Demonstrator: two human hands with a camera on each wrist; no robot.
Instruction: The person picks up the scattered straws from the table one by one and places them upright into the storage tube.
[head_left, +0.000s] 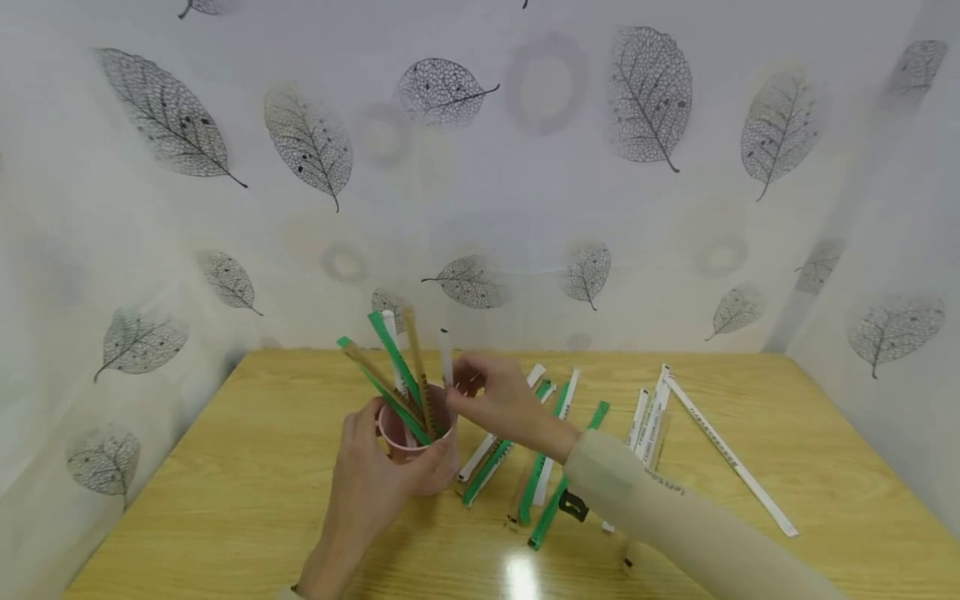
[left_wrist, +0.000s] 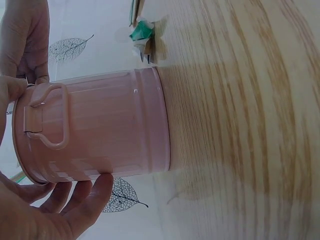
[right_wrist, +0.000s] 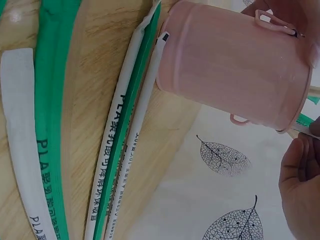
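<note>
A small pink metal pail with loop handles stands upright on the table. My left hand holds it round the rim, thumb on one side and fingers on the other, also seen in the left wrist view on the pail. Several paper-wrapped straws, green, brown and white, lean inside the pail; a green straw tilts left. At the right side of the rim, my right hand pinches a white wrapped straw standing nearly upright. Its lower end is hidden by the pail and hand.
Right of the pail, several wrapped straws lie on the wooden table, among them a green straw partly under the right forearm. Farther right lies a slanted white straw. A leaf-patterned curtain hangs behind the table.
</note>
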